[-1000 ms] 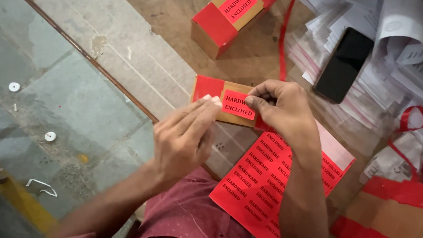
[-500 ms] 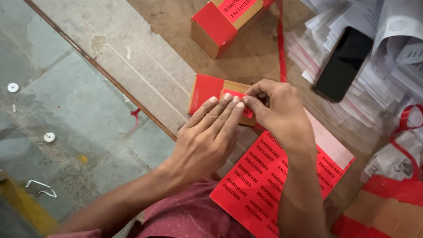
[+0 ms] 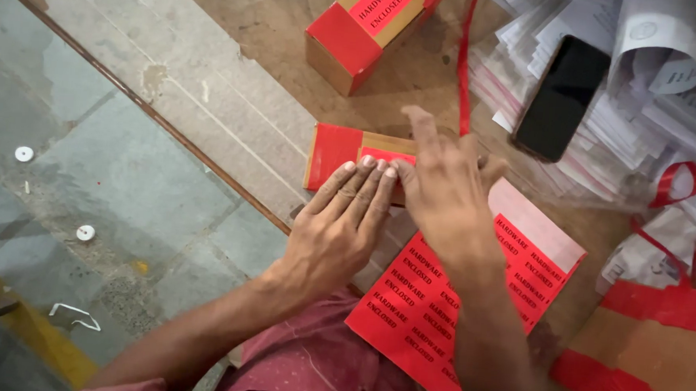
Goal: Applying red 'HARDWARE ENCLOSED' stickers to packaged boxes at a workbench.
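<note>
Label pressed flat onto small carton, both hands on top.

Small brown cardboard box with red-taped end [image 3: 342, 155] lying flat on the worn wooden counter [image 3: 270, 25], near its edge, red rectangular sticker [image 3: 386, 155] on the upper face. Left hand [image 3: 338, 231] laid palm down, fingers straight and together, fingertips [image 3: 365, 166] resting on the sticker; nothing clasped. Right hand [image 3: 443, 192] spread loosely just beside it, over the box's far end; no grip on anything, thumb side hidden. Red sheet of peel-off labels [image 3: 430, 303] close below the hands; second taped box [image 3: 368, 30] further back; black phone [image 3: 561, 97] on a stack of white papers [image 3: 655, 92]. For a clean bond: even pressure from centre outward, edges rubbed down last, box kept steady against the counter.
</note>
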